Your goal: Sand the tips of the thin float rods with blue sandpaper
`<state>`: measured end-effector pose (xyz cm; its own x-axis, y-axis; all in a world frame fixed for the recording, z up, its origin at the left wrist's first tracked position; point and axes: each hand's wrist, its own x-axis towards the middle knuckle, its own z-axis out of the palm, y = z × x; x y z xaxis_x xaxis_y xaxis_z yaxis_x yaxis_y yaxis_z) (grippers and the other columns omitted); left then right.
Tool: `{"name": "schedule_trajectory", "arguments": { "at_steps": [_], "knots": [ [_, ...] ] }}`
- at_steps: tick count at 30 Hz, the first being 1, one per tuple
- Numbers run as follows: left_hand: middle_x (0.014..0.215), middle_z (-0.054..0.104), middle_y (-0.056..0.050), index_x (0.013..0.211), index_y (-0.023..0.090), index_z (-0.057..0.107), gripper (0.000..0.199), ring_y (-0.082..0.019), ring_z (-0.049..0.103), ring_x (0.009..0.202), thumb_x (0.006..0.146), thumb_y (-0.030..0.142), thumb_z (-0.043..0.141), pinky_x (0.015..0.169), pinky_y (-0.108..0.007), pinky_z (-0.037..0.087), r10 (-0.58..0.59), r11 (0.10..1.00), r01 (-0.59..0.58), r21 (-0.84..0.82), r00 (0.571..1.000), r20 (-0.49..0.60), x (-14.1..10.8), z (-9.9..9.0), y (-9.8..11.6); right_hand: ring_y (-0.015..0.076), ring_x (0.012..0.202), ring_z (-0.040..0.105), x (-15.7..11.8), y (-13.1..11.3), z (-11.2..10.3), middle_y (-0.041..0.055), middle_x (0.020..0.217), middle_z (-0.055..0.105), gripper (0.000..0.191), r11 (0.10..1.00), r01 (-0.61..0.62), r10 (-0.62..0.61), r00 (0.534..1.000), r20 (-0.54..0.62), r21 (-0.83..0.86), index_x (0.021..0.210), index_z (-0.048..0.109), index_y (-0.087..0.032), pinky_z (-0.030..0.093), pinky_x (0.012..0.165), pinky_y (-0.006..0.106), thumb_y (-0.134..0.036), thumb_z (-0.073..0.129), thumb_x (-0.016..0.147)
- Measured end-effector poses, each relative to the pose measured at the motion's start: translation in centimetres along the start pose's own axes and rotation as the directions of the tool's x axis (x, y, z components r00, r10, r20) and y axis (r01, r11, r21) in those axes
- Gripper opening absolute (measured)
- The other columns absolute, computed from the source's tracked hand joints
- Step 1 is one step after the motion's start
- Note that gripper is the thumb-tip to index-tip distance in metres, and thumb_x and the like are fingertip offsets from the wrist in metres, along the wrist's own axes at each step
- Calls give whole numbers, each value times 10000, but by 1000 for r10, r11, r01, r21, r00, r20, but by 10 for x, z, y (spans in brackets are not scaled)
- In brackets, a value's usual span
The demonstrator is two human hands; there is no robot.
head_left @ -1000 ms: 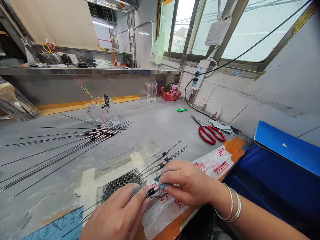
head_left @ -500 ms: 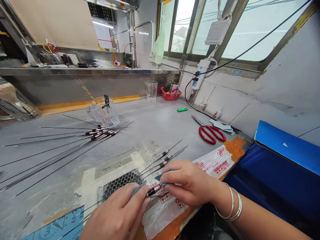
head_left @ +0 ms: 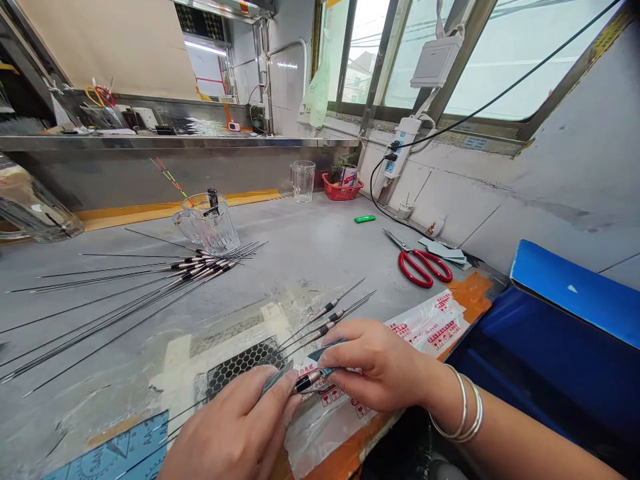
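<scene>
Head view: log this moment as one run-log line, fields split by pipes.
hands: left hand and right hand both at black-banded fishing float | nearby: three floats | farther: float pile, red scissors

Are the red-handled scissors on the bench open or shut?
Shut: the red-handled scissors show their blades closed together into one narrow point, with the red finger loops lying side by side.

I'm viewing a small craft workshop: a long grey workbench (head_left: 320, 233) beneath a window (head_left: 480, 60), with red-handled scissors (head_left: 424, 268), slender fishing floats (head_left: 150, 293), and a steel shelf (head_left: 175, 142).
</scene>
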<state>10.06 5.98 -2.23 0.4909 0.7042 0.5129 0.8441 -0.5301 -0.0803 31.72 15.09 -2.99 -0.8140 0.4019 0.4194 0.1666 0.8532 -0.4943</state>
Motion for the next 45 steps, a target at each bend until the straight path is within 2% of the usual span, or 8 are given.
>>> {"name": "schedule_trajectory", "arguments": {
  "at_steps": [8, 15, 26, 30, 34, 45],
  "knots": [
    [651, 696, -14, 935, 201, 716, 534, -188, 709, 573, 1007, 238, 187, 346, -257, 535, -26, 999, 26, -24, 1000, -5, 2, -1, 0, 154, 699, 565, 0, 0, 0, 98, 842, 647, 201, 1000, 4, -4, 1000, 0, -4, 865, 692, -120, 466, 629, 271, -172, 498, 883],
    [661, 691, -7, 960, 215, 717, 517, -163, 703, 581, 1010, 254, 204, 461, -254, 596, -21, 999, 22, -31, 999, 28, 0, 2, 1, 154, 724, 578, 1, 0, -1, 103, 852, 650, 207, 1000, 22, -22, 1000, -17, 6, 863, 686, -117, 474, 648, 266, -170, 488, 896],
    [669, 703, -10, 968, 199, 707, 517, -186, 721, 607, 1008, 246, 194, 415, -260, 585, -28, 998, 28, -50, 1000, 7, 2, -1, -1, 160, 784, 607, -2, 1, 1, 105, 897, 657, 192, 1000, -8, 8, 1000, 8, -1, 922, 676, -128, 504, 700, 273, -204, 500, 907],
    [686, 707, -7, 982, 211, 706, 506, -175, 720, 616, 1008, 244, 202, 455, -260, 599, -24, 998, 27, -63, 999, 37, 0, 1, -1, 159, 785, 612, -2, 2, 1, 102, 913, 668, 176, 1000, -9, 8, 1000, -18, -5, 923, 681, -138, 507, 701, 271, -174, 513, 885],
    [673, 706, -3, 978, 209, 704, 511, -180, 728, 629, 1010, 248, 195, 440, -254, 590, -28, 997, 29, -69, 999, 18, 1, 0, 0, 158, 764, 610, -2, 1, 1, 102, 896, 670, 184, 1000, 3, -3, 1000, -26, -15, 905, 688, -132, 505, 684, 269, -171, 509, 884],
    [728, 734, -3, 994, 207, 685, 476, -177, 728, 628, 1011, 261, 213, 422, -232, 564, 21, 997, -19, -76, 1000, 23, 2, 3, -3, 164, 794, 613, -5, 3, -3, 111, 924, 667, 189, 999, -24, 23, 1000, -15, -38, 894, 692, -133, 510, 725, 276, -180, 509, 881]
  ]
}}
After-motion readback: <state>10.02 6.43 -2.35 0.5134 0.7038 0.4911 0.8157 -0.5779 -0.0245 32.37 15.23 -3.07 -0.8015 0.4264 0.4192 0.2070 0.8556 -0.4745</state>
